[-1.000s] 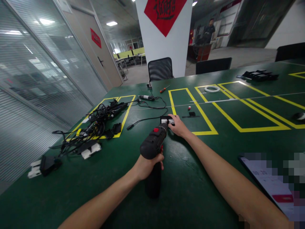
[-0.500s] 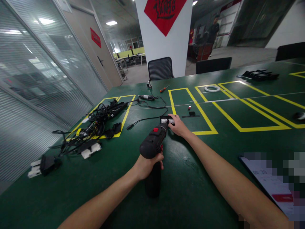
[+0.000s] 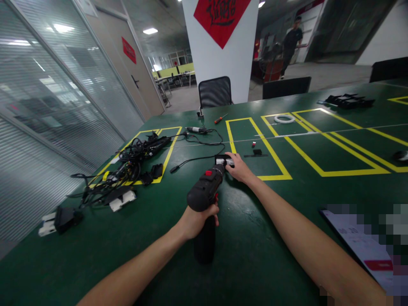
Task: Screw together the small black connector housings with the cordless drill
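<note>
My left hand [image 3: 198, 220] is wrapped round the grip of a black cordless drill [image 3: 204, 191] with a red switch on top. The drill points away from me, its chuck up against a small black and silver-white part [image 3: 219, 160]. My right hand [image 3: 238, 167] grips that part from the right side, with thumb and fingers close to the chuck. The drill's bit and the exact contact point are hidden behind the chuck.
On the left lie tangled black cables [image 3: 127, 165] and black-and-white brackets [image 3: 123, 199]. A cable with a white-and-black device [image 3: 196, 130] runs behind the part. Farther back are an orange screwdriver [image 3: 219, 119] and a tape roll [image 3: 284, 119]. A tablet-like screen [image 3: 357, 242] lies right.
Both hands, the drill and the part hold practically the same position. In the background a person has moved slightly to the right and come into fuller view.
</note>
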The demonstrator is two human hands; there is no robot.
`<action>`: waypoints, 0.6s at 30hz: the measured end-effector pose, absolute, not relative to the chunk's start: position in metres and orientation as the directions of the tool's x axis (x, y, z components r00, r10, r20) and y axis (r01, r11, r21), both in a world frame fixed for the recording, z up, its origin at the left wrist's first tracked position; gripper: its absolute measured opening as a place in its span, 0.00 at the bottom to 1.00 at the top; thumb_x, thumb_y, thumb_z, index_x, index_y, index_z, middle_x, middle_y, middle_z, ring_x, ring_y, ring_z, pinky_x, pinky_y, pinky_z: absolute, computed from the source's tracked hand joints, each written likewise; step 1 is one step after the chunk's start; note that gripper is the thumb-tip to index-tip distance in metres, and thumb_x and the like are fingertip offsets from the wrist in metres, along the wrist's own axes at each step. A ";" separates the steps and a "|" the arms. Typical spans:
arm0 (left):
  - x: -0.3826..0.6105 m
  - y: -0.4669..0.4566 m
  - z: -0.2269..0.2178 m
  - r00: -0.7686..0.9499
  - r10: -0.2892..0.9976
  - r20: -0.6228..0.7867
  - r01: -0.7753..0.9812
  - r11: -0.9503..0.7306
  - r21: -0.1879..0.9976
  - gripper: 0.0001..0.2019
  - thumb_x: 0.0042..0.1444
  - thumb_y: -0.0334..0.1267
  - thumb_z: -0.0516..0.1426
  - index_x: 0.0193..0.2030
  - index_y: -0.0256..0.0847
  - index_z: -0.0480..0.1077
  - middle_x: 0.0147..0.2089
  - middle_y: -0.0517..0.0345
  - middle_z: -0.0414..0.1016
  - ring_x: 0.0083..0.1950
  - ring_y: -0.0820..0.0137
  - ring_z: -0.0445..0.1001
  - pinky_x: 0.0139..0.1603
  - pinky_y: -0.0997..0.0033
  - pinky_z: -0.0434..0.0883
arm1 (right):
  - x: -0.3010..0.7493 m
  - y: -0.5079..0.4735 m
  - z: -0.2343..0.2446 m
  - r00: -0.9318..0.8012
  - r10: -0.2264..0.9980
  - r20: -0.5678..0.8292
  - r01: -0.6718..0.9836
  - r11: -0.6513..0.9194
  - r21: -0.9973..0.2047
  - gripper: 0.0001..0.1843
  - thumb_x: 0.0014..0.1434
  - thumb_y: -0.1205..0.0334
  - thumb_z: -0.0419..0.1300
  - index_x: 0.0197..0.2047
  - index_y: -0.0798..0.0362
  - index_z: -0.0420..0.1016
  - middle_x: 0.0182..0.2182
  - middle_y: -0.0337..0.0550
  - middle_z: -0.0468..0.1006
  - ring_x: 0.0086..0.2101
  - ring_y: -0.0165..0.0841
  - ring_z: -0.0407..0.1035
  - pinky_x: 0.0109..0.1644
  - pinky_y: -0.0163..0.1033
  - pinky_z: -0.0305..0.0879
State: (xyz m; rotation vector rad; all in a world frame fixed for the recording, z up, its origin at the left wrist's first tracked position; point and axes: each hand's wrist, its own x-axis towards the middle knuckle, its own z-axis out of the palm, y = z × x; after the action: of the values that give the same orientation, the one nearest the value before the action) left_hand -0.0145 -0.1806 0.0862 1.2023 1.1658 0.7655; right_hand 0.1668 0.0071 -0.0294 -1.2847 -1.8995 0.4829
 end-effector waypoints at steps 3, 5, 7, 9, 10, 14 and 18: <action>-0.014 -0.182 0.087 0.256 0.927 -0.273 0.110 0.252 0.961 0.11 0.44 0.37 0.58 0.36 0.37 0.64 0.29 0.62 0.67 0.23 0.74 0.70 0.28 0.71 0.66 | 0.167 0.008 -0.030 -0.185 0.901 0.391 0.602 0.419 -0.680 0.30 0.56 0.63 0.57 0.63 0.50 0.64 0.51 0.51 0.67 0.49 0.43 0.69 0.58 0.49 0.65; -0.013 -0.182 0.087 0.250 0.929 -0.271 0.096 0.255 0.962 0.12 0.44 0.37 0.59 0.36 0.37 0.64 0.29 0.62 0.67 0.23 0.74 0.70 0.28 0.71 0.66 | 0.167 0.008 -0.030 -0.185 0.902 0.391 0.600 0.418 -0.682 0.30 0.56 0.62 0.57 0.63 0.50 0.64 0.51 0.51 0.68 0.49 0.43 0.70 0.57 0.49 0.65; -0.013 -0.182 0.086 0.246 0.932 -0.267 0.086 0.253 0.964 0.12 0.44 0.37 0.59 0.36 0.37 0.65 0.30 0.62 0.67 0.23 0.74 0.70 0.28 0.71 0.67 | 0.167 0.007 -0.030 -0.183 0.902 0.391 0.600 0.417 -0.682 0.30 0.56 0.62 0.57 0.63 0.50 0.64 0.51 0.51 0.68 0.49 0.43 0.70 0.57 0.50 0.65; -0.013 -0.182 0.086 0.249 0.931 -0.268 0.086 0.254 0.963 0.12 0.44 0.37 0.59 0.36 0.37 0.65 0.30 0.62 0.67 0.23 0.74 0.70 0.28 0.71 0.67 | 0.167 0.007 -0.029 -0.183 0.902 0.391 0.601 0.417 -0.681 0.30 0.56 0.63 0.57 0.63 0.50 0.64 0.51 0.51 0.68 0.49 0.44 0.69 0.58 0.50 0.65; -0.013 -0.182 0.086 0.252 0.930 -0.268 0.089 0.254 0.963 0.12 0.44 0.37 0.58 0.36 0.37 0.65 0.29 0.62 0.67 0.23 0.74 0.70 0.28 0.71 0.67 | 0.167 0.006 -0.029 -0.183 0.902 0.390 0.602 0.417 -0.681 0.30 0.56 0.63 0.57 0.63 0.50 0.64 0.51 0.51 0.68 0.50 0.44 0.69 0.58 0.50 0.65; -0.013 -0.181 0.086 0.261 0.927 -0.271 0.104 0.252 0.962 0.12 0.44 0.37 0.58 0.36 0.37 0.65 0.29 0.62 0.67 0.22 0.74 0.70 0.28 0.71 0.66 | 0.167 0.006 -0.029 -0.186 0.903 0.387 0.603 0.416 -0.681 0.30 0.56 0.63 0.57 0.63 0.53 0.64 0.51 0.52 0.67 0.49 0.44 0.69 0.58 0.49 0.65; -0.014 -0.182 0.087 0.256 0.927 -0.273 0.116 0.251 0.961 0.11 0.44 0.37 0.58 0.35 0.38 0.64 0.28 0.63 0.67 0.22 0.74 0.70 0.28 0.71 0.66 | 0.167 0.006 -0.029 -0.185 0.904 0.386 0.600 0.415 -0.684 0.30 0.56 0.62 0.57 0.63 0.52 0.64 0.51 0.52 0.67 0.49 0.43 0.69 0.58 0.49 0.65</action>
State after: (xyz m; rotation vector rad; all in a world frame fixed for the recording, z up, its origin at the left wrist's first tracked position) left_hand -0.0137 -0.1816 0.0870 1.1847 1.1783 0.7762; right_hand 0.1673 0.0064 -0.0293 -1.2818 -1.8925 0.4944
